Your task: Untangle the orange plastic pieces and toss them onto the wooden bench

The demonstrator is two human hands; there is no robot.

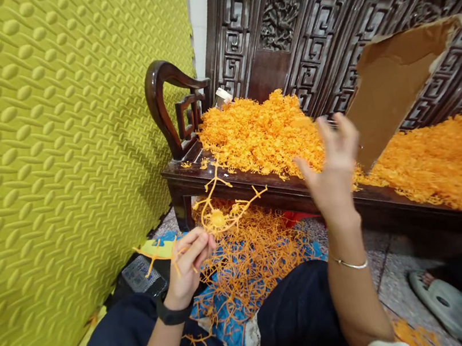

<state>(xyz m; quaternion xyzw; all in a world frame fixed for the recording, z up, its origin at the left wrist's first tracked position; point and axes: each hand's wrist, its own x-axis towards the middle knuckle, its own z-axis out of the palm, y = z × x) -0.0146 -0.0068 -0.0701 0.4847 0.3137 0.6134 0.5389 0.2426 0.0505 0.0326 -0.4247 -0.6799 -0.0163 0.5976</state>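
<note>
My left hand is closed on an orange plastic sprue frame with thin branching arms, held up over my lap. My right hand is raised near the front edge of the dark wooden bench, fingers spread and blurred by motion, with nothing visible in it. A big heap of small orange plastic pieces covers the bench seat just beyond that hand. More orange pieces lie heaped at the right. A tangle of empty orange sprues lies on the floor between my knees and the bench.
A brown cardboard sheet leans on the carved bench back, splitting the heaps. A yellow padded wall stands at the left. A phone lies by my left knee. A grey slipper is at the lower right.
</note>
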